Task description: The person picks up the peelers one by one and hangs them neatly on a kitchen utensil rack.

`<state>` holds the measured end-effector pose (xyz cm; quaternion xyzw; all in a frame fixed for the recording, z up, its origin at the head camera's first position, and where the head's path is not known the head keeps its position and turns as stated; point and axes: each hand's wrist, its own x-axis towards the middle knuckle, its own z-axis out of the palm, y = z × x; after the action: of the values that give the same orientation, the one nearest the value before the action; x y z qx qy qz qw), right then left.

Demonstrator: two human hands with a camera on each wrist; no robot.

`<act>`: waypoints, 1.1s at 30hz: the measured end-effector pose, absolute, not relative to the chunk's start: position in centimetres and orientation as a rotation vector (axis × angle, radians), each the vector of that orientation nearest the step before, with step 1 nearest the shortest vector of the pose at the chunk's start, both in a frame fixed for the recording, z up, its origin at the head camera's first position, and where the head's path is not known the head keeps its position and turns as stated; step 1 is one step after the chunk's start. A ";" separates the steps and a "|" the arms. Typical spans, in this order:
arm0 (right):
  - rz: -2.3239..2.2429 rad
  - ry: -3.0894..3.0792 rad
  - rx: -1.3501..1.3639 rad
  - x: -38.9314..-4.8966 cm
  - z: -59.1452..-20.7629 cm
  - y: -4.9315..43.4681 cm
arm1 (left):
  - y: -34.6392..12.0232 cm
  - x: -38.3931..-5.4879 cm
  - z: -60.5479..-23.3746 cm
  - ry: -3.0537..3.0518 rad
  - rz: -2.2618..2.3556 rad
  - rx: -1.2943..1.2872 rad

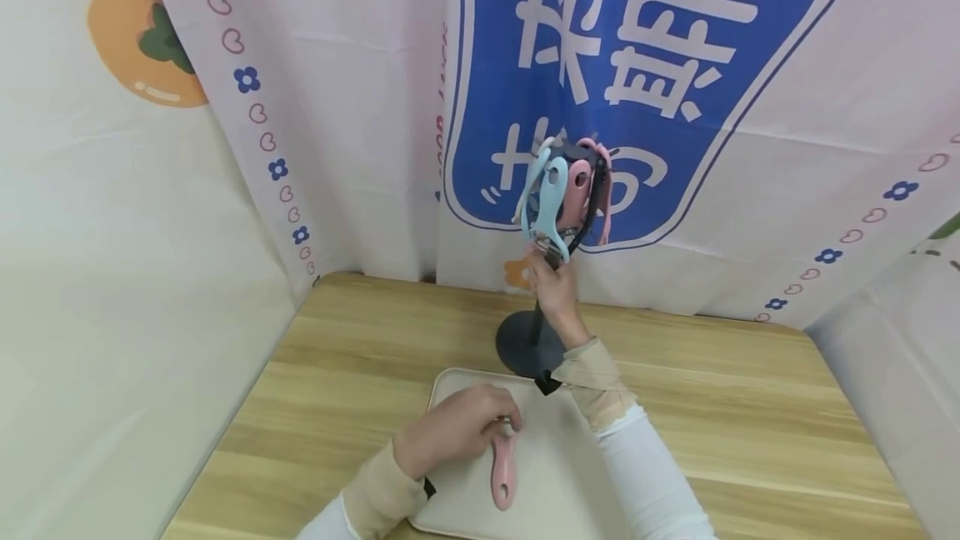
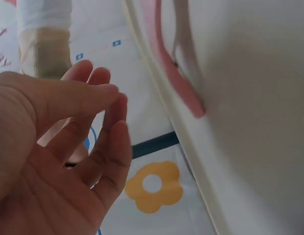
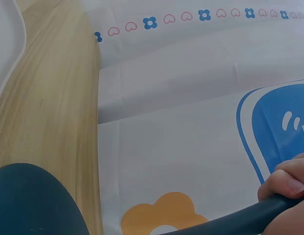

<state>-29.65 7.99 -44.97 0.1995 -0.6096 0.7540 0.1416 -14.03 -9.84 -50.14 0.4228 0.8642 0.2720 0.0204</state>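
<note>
My right hand (image 1: 555,290) grips the black upright pole of a utensil stand, just under its hanging tools. In the right wrist view, fingers (image 3: 284,183) wrap round the dark pole (image 3: 230,220). Light blue (image 1: 551,194) and pink (image 1: 576,194) handled kitchen tools hang at the top. A pink-handled kitchen tool (image 1: 504,473) lies on a cream tray (image 1: 558,457), a hole at its near end. Over its metal end hovers my left hand (image 1: 465,432), partly hiding it. The left wrist view shows that hand's fingers (image 2: 120,147) loosely bent, with nothing between them and the pink tool (image 2: 189,93) apart.
The stand's round black base (image 1: 517,344) sits on the wooden table (image 1: 360,373), right behind the tray. A printed cloth (image 1: 375,148) with a blue sign hangs along the table's back edge. Pale cloth walls (image 1: 112,273) close off both sides.
</note>
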 end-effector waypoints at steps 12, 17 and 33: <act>2.151 -1.812 0.559 -29.5 -45.0 7.9 | -9.7 -12.4 -50.6 2.648 0.642 1.305; 2.137 -1.800 0.581 -29.6 -45.2 7.9 | -9.6 -11.9 -50.8 2.675 0.576 1.319; 2.128 -1.770 0.608 -29.5 -45.2 8.0 | -9.5 -11.5 -50.2 2.706 0.431 1.323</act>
<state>-29.50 8.03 -45.17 0.2120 -0.6172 0.7420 0.1533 -11.55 -9.46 -50.20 0.4343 0.8883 0.1413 0.0494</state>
